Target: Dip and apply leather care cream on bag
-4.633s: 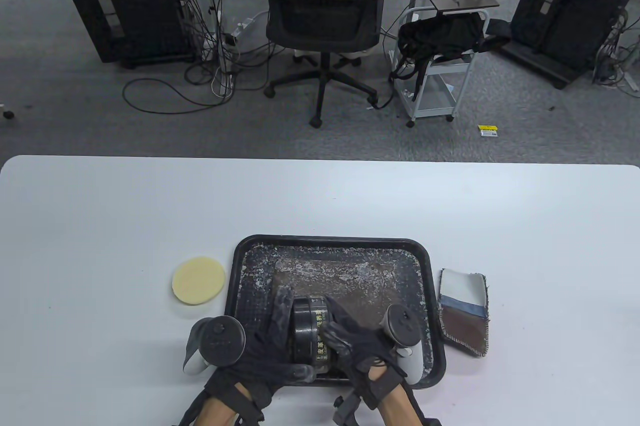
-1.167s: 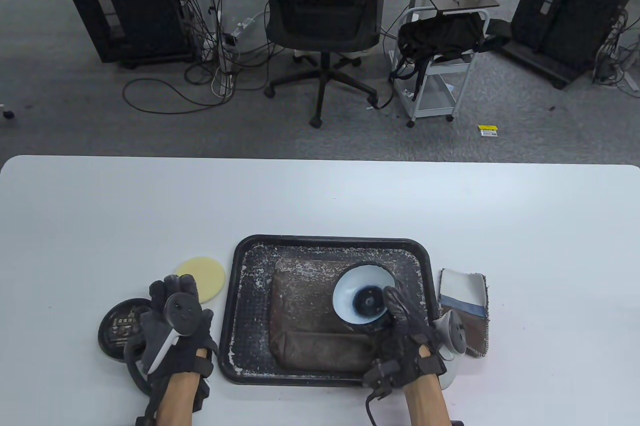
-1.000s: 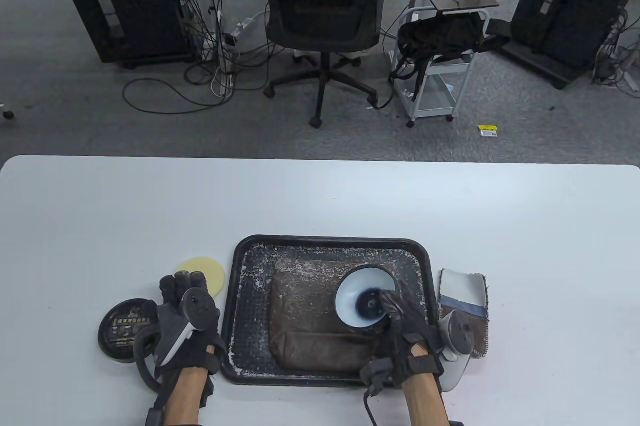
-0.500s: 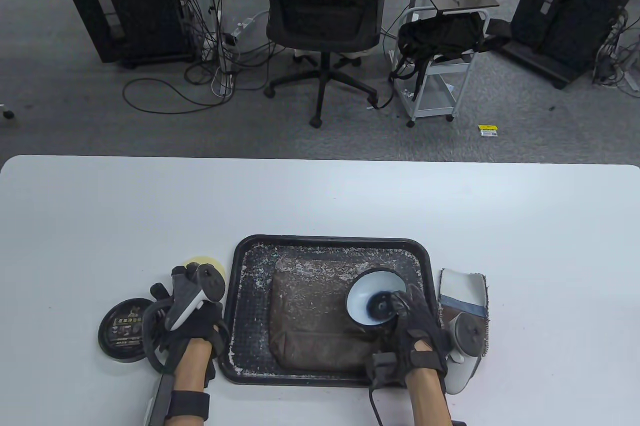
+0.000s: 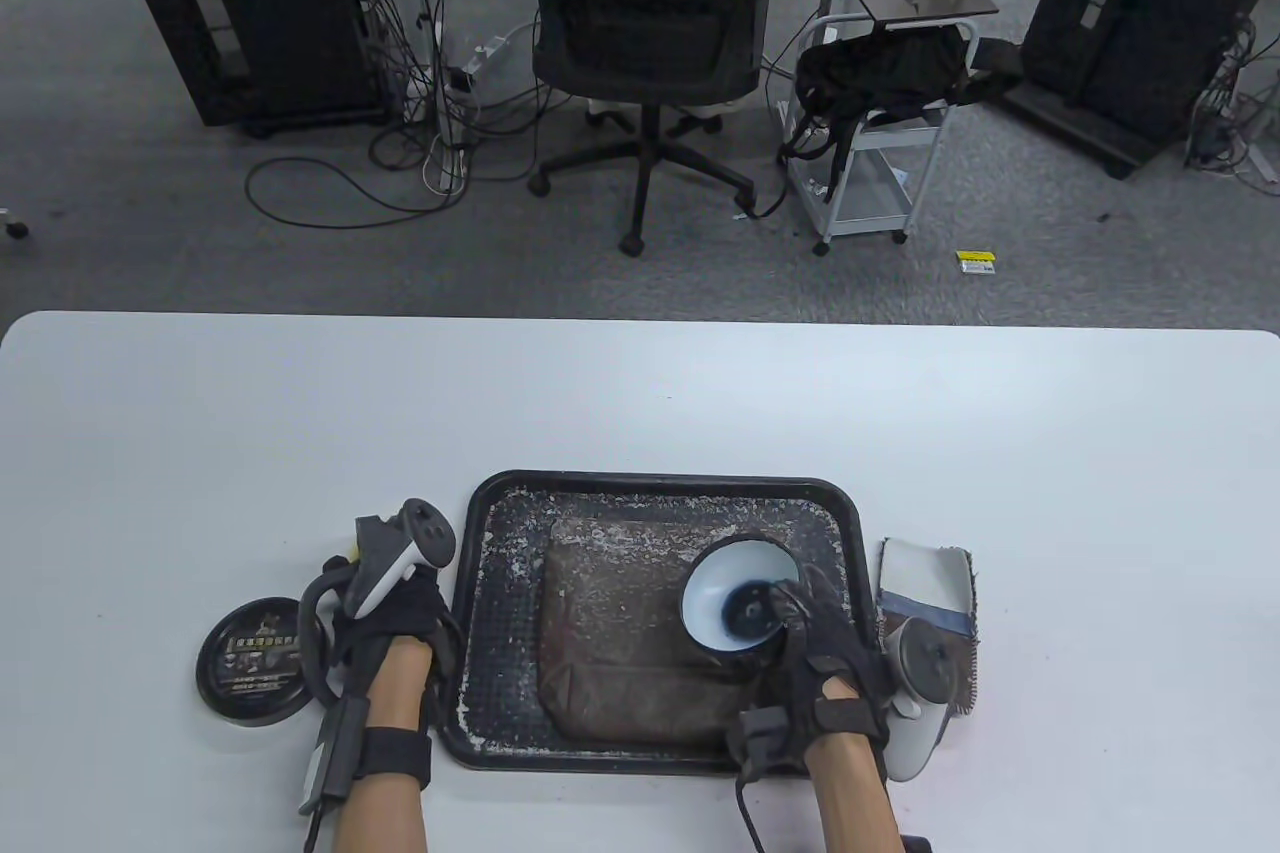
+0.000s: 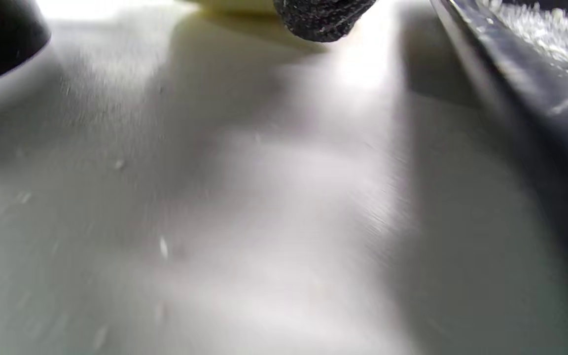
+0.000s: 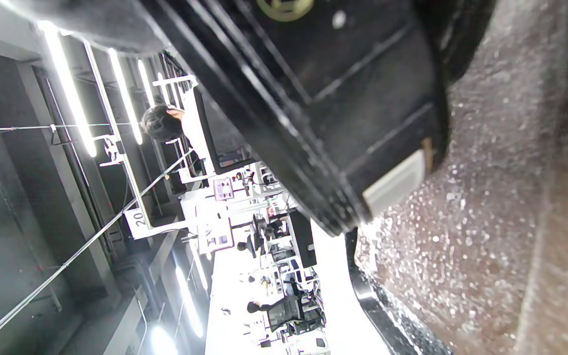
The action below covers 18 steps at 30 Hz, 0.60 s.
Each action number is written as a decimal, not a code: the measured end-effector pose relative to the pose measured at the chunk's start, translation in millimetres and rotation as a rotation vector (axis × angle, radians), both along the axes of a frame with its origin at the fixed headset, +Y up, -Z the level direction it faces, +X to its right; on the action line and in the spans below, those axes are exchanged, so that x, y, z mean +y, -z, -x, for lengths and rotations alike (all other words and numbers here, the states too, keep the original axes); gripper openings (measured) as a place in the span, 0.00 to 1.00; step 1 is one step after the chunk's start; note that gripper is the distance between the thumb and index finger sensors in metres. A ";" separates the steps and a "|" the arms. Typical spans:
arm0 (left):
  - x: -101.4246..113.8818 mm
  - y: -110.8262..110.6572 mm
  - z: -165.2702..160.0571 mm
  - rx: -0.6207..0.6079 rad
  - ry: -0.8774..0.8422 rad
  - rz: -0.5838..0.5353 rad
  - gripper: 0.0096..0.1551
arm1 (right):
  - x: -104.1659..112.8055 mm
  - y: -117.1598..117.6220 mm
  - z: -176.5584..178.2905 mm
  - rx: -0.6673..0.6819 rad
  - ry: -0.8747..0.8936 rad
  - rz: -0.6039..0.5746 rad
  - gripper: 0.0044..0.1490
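A worn brown leather bag (image 5: 620, 633) lies in the black tray (image 5: 480, 533). My right hand (image 5: 800, 623) grips the open cream jar (image 5: 735, 603), tilted over the bag's right side, its white inside showing. In the right wrist view the black jar (image 7: 353, 98) is close above the speckled bag (image 7: 486, 236). The jar's black lid (image 5: 255, 658) lies flat on the table left of the tray. My left hand (image 5: 395, 608) covers the yellow sponge, of which only a sliver (image 5: 354, 545) shows. In the left wrist view one fingertip (image 6: 323, 19) touches the sponge's edge (image 6: 234, 5); the other fingers are hidden.
A folded fabric swatch (image 5: 925, 583) lies right of the tray, partly under my right hand's tracker. The tray's rim (image 6: 535, 93) runs close beside my left hand. An office chair (image 5: 645, 3) and a cart (image 5: 880, 163) stand beyond the table's far edge.
The jar was shut and held in both hands; now its lid lies on the table. My left hand moved from the lid up onto the sponge. The right hand keeps the jar, shifting slightly.
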<state>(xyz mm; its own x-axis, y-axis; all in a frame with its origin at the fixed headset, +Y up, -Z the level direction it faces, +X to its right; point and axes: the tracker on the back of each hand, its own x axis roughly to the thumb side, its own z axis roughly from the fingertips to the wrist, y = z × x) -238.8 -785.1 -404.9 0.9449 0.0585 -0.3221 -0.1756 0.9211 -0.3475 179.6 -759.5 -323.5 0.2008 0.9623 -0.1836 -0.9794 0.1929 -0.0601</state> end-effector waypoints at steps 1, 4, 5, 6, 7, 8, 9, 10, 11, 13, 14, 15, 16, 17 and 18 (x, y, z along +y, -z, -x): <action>0.5 -0.7 0.5 0.001 -0.008 -0.008 0.38 | 0.2 0.1 -0.4 -0.001 -0.001 0.000 0.60; 4.8 -7.7 2.4 0.003 -0.038 -0.082 0.36 | 1.2 -1.1 -2.2 -0.016 -0.002 0.000 0.60; 6.3 -10.3 2.6 -0.002 -0.047 -0.110 0.36 | 1.6 -1.3 -2.4 -0.017 -0.004 -0.001 0.60; 8.4 -14.4 1.5 -0.018 -0.062 -0.139 0.36 | 1.8 -1.2 -2.5 -0.019 -0.007 -0.004 0.60; 10.8 -17.7 -0.6 -0.036 -0.063 -0.158 0.35 | 2.2 -1.2 -2.2 -0.019 -0.010 -0.005 0.60; 14.9 -21.9 -4.1 -0.057 -0.043 -0.173 0.35 | 2.3 -0.5 -1.6 -0.017 -0.020 -0.008 0.60; 19.6 -26.8 -9.3 -0.085 -0.024 -0.196 0.35 | 2.8 -0.2 -1.0 -0.015 -0.029 -0.011 0.60; 23.7 -30.3 -13.8 -0.115 -0.023 -0.220 0.36 | 2.9 -0.2 -0.3 -0.016 -0.038 -0.013 0.60; 29.6 -36.3 -21.2 -0.147 -0.028 -0.252 0.36 | 3.4 -0.8 0.7 -0.021 -0.049 -0.015 0.60; 38.1 -45.3 -33.4 -0.201 -0.063 -0.315 0.36 | 4.9 -2.1 2.3 -0.023 -0.065 -0.021 0.60; 45.0 -53.0 -43.6 -0.229 -0.107 -0.344 0.36 | 5.9 -2.7 3.1 -0.018 -0.074 -0.025 0.60; 48.6 -56.6 -50.1 -0.250 -0.148 -0.364 0.36 | 7.4 -3.0 4.1 -0.011 -0.084 -0.033 0.60; 54.2 -62.0 -59.8 -0.287 -0.199 -0.384 0.36 | 9.0 -3.1 5.2 -0.004 -0.093 -0.044 0.60; 60.7 -68.5 -71.5 -0.325 -0.253 -0.410 0.36 | 10.7 -3.5 6.6 0.002 -0.103 -0.058 0.60; 65.6 -73.4 -79.6 -0.345 -0.281 -0.428 0.36 | 11.3 -3.7 7.2 0.003 -0.108 -0.063 0.60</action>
<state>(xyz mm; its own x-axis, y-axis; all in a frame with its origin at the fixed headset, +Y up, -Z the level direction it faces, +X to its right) -159.2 -719.5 -331.4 0.9200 0.3771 0.1064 -0.3753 0.9261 -0.0378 172.4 -748.2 -319.8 0.0949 0.9879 -0.1230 -0.9948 0.0896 -0.0480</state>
